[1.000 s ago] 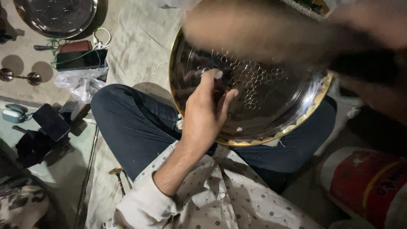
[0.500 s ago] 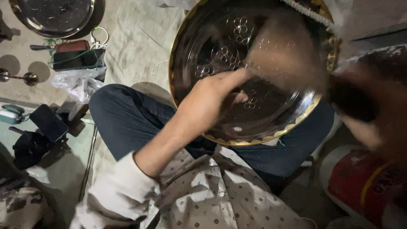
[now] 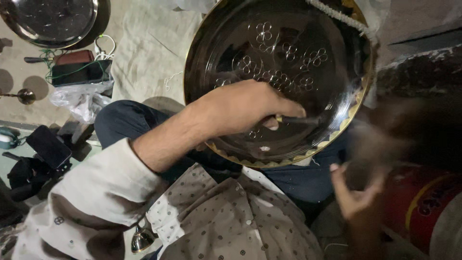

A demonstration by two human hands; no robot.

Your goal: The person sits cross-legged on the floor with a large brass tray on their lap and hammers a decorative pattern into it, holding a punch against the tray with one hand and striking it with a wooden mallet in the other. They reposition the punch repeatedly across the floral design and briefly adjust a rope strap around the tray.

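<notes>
A large engraved metal plate (image 3: pixel 288 62) is propped on the lap at upper centre, tilted for access. A thin punch (image 3: pixel 298 120) is pinched against it by the left hand (image 3: pixel 240 108). At lower right, the blurred right hand (image 3: pixel 356 190) is curled around a dark tool.

plate (image 3: pixel 298 53) on lap | second plate (image 3: pixel 48 19) far left | phone (image 3: pixel 48 146) left

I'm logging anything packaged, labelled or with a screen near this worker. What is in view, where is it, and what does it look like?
Phone: floor, far left beside the knee; flat dark rectangle, screen off.
Red container: lower right, beside the right hand; rounded, red with a yellow band and dark lettering.
Plastic bag: floor, upper left; crumpled, clear-white.
Dark case: above the bag; flat, black.
</notes>
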